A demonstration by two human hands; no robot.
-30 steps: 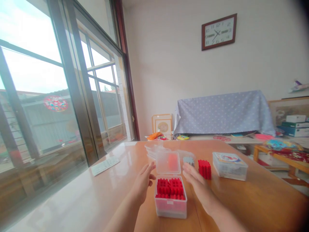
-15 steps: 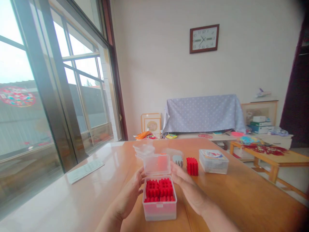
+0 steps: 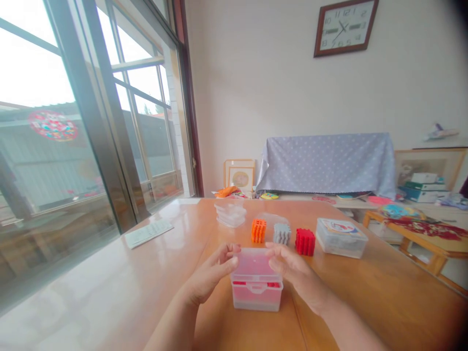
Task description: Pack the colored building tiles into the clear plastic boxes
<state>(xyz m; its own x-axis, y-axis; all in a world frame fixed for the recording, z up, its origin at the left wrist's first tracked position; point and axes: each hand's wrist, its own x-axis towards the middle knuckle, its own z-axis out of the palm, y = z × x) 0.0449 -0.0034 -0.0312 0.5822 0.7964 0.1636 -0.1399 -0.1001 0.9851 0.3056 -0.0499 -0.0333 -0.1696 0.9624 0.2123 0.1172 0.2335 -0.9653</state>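
A small clear plastic box (image 3: 256, 297) stands in front of me on the wooden table. Its translucent lid (image 3: 256, 265) is tilted down almost onto the rim, leaving a narrow gap at the front. Red interlocking blocks show through that gap and tint the plastic pink. My left hand (image 3: 215, 270) is at the lid's left edge, thumb and fingers apart and curved. On the opposite edge, my right hand (image 3: 294, 270) has its fingers spread over the lid's corner. Neither hand is wrapped round anything; exact fingertip contact is hard to make out.
Beyond the box stand stacks of orange pieces (image 3: 258, 230), grey pieces (image 3: 282, 234) and red pieces (image 3: 304, 242). A closed clear box (image 3: 341, 239) sits to their right. Clear lids or trays (image 3: 231, 214) lie farther back, and a paper sheet (image 3: 149, 233) is at left.
The lid has swung from upright down over the red blocks, with both hands moving along its sides. The orange stack has come into plain view. My head view has shifted left and down.
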